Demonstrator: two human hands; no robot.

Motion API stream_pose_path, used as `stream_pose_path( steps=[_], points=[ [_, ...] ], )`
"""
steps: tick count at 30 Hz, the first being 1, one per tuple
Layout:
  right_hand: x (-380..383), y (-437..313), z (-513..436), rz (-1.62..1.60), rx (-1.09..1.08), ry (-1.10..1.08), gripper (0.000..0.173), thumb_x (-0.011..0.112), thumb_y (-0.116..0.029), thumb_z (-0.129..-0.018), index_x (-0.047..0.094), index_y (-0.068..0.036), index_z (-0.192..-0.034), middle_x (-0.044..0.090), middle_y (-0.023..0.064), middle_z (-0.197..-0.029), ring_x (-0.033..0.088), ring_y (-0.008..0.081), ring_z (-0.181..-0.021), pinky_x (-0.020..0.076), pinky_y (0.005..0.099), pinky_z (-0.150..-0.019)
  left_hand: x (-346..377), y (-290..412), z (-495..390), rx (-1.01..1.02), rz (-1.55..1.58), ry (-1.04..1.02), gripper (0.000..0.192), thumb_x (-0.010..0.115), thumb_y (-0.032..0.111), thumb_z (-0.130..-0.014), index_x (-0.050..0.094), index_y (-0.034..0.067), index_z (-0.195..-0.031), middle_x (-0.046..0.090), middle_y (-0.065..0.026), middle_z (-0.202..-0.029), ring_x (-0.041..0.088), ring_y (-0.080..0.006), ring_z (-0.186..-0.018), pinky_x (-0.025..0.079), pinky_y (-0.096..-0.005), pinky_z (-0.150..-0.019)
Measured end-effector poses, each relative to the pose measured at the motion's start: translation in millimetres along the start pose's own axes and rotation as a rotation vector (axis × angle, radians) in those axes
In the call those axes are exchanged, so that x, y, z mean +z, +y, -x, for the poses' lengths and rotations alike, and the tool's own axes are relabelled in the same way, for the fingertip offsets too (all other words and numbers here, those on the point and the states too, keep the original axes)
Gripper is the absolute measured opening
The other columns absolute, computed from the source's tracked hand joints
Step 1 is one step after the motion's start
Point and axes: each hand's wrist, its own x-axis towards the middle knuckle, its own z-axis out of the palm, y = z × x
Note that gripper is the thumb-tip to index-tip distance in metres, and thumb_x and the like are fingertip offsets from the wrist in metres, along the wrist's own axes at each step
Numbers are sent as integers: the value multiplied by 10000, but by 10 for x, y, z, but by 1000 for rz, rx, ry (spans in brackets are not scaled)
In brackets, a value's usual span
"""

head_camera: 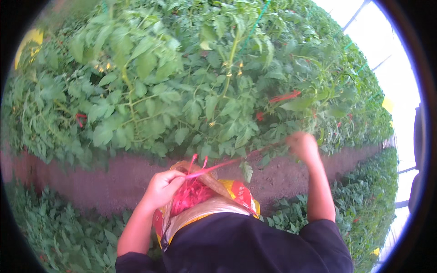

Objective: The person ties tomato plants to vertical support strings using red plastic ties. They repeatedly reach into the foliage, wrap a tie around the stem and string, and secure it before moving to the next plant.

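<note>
A red plastic strip (225, 164) stretches slantwise between my two hands. My left hand (164, 186) pinches its near end over the mouth of an open sack (237, 191). My right hand (303, 145), blurred, is closed at the far end, beside the lower leaves of the tomato plants (218, 112). The sack, red and yellow outside, sits at my waist and holds a heap of red strips (191, 198). Two loose strip ends poke up near my left fingers.
Red ties (285, 97) hang among the foliage. Green strings (256, 25) run up through the plants. A bare soil path (112, 186) crosses between the row ahead and low plants (75, 232) behind. Yellow cards (29, 44) stand at the left and right sides.
</note>
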Motion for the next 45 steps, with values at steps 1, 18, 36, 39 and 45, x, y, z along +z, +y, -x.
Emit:
stream_pose_path(
  steps=[1,18,36,39,45],
  points=[
    [184,68,85,354,28,-188,214,693,-131,-804,745,-79,-1005,711,121,-940,697,303,-845,558,415,-760,22,90,-50,27,-80,-4,159,637,115,-944,716,-3,-1016,698,-59,-796,638,-116,-703,509,-284,-649],
    [2218,-1429,-584,-978,-450,-733,231,570,-259,-995,699,-77,-1056,680,93,-818,639,186,-782,513,352,-739,-44,-630,-1498,-430,-377,-174,218,659,229,-949,697,18,-906,596,26,-679,490,-53,-594,413,-251,-531],
    [3111,-692,-1750,-1924,457,-931,342,663,-288,-929,640,-21,-1141,685,97,-1066,667,229,-899,536,383,-769,258,-1354,-2901,-416,278,261,375,613,11,-914,594,95,-1279,642,-92,-1204,644,-236,-1021,541,-368,-831],
    [3159,-622,-1493,-1603,235,-918,340,669,-277,-918,640,-20,-1139,685,104,-1064,671,234,-914,537,385,-783,164,-1043,-3010,-269,-560,-46,343,630,101,-933,611,74,-1274,656,-106,-1207,642,-256,-1059,536,-378,-882],
    [2300,-758,-1377,-1186,-180,-553,296,673,-214,-875,648,-45,-1117,685,121,-1037,677,244,-937,536,394,-810,413,-464,-2991,-43,-522,-33,232,623,173,-936,678,41,-1118,692,-124,-1083,654,-286,-1002,542,-395,-881]
  ],
)
